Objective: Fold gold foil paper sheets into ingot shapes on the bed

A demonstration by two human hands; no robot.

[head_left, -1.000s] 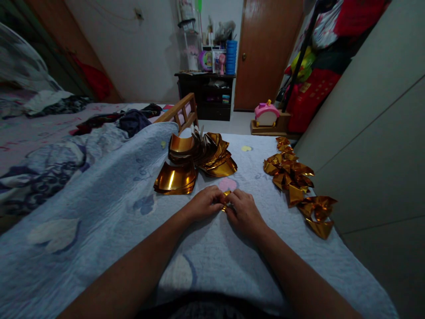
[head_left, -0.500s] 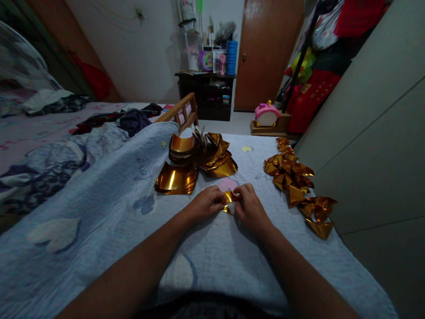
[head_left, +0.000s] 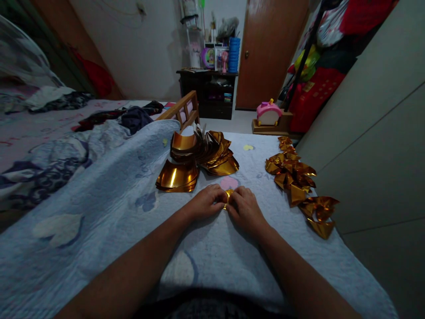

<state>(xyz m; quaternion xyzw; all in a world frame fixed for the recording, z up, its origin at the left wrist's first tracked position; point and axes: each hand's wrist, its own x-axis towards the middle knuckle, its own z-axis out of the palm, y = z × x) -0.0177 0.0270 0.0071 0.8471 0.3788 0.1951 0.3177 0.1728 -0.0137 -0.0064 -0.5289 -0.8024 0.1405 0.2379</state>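
Observation:
Between my two hands lies a small piece of gold foil paper, mostly covered by my fingers. My left hand pinches its left side, thumb and fingertips together. From the right, my right hand grips the other side with bent fingers. Both hands rest low over the blue quilt. Beyond them sits a fanned pile of flat gold foil sheets, slightly curled. To the right, several folded gold foil pieces lie in a loose row, the nearest one shaped like a curved ingot.
A wooden bed rail stands behind the foil pile. Rumpled clothes lie on the bed at left. A pale cabinet borders the right side. Farther back are a dark shelf, a pink toy and a brown door.
My right hand has moved left, closer to my left hand. The foil piece between them now shows less, with its pale underside no longer visible. The view has shifted slightly.

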